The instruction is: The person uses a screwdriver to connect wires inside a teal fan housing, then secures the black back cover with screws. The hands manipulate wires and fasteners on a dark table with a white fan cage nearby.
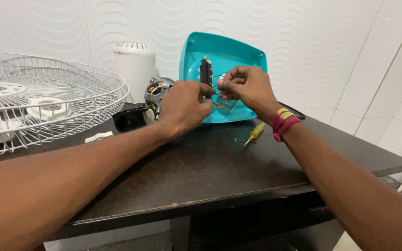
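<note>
My left hand is closed around a small black switch block, holding it upright in front of a teal plastic fan housing. My right hand pinches thin wires beside the block, fingertips touching its right side. The wires run down into the teal housing. A fan motor with copper windings sits just left of my left hand, partly hidden by it. Red and yellow bands circle my right wrist.
A white wire fan guard lies at the left over white plastic parts. A white cylindrical cover stands behind the motor. A small yellow-handled screwdriver and a white knob lie on the dark wooden table.
</note>
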